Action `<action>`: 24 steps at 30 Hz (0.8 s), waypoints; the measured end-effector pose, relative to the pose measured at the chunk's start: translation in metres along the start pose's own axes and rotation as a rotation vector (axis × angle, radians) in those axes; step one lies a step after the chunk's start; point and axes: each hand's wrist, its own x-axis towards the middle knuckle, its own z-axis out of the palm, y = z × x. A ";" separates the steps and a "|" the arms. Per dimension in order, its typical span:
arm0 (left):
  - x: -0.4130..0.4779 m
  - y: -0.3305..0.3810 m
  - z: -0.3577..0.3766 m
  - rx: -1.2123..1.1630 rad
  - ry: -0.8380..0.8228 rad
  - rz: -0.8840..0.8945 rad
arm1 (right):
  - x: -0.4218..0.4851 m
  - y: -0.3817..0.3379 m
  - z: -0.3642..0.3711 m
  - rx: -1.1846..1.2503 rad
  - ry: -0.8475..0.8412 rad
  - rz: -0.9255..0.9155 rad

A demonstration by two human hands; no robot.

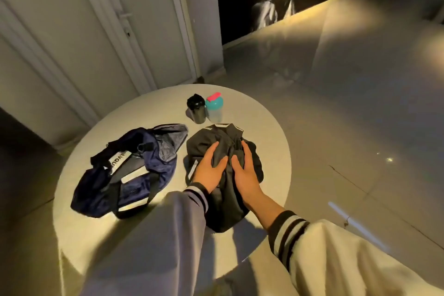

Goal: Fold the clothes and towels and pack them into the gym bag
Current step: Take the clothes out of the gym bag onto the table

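- Hands at work on a round table (269,132): the left hand (210,172) and right hand (246,172) lie side by side, palms down, on a black garment (200,149).
- Fingers of both hands are nearly straight and slightly spread, pressing the cloth. Neither hand closes round it. A ridge of fabric stands up between the two thumbs.
- The garment sits right of centre on the table. The bag (134,168) lies slumped near it on the left.
- Step in hand, as I judge it: flattening the garment for a fold. To do it well, sweep the palms outward from the ridge to push out the bunching. Square the edges, then fold to a block narrow enough for the bag's mouth.
- The cloth looks thin, matte and limp, with pale trim at the collar and one side. It will likely spring open unless each crease is held down.
- The bag is navy, soft and shapeless, with a slight sheen, dark straps and a pale lettered band. Its mouth may need holding open.
- Behind, side by side, stand a black bottle (196,109) and a teal bottle (214,108) with a pink cap, both hard and cylindrical.
- Ribbed, striped cuffs (197,196) end both sleeves.
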 end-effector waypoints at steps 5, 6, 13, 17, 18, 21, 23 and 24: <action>0.031 -0.077 -0.035 0.132 0.012 -0.083 | 0.032 0.059 0.050 -0.174 -0.097 0.113; 0.034 -0.093 -0.035 0.148 0.013 -0.106 | 0.036 0.073 0.053 -0.230 -0.074 0.123; 0.043 -0.150 -0.003 0.496 0.128 -0.060 | 0.046 0.126 0.052 -0.469 -0.058 0.197; 0.058 -0.151 0.018 0.512 -0.092 -0.116 | 0.046 0.130 0.038 -0.378 -0.089 0.342; 0.062 -0.146 0.022 0.528 -0.057 -0.095 | 0.045 0.129 0.031 -0.372 -0.034 0.300; 0.069 -0.114 0.039 0.526 0.110 0.100 | 0.035 0.122 0.000 -0.324 0.141 0.233; 0.067 -0.088 0.065 0.440 0.044 0.262 | 0.024 0.122 -0.030 -0.300 0.220 0.268; 0.062 -0.077 0.084 0.366 -0.053 0.290 | 0.017 0.121 -0.046 -0.286 0.256 0.284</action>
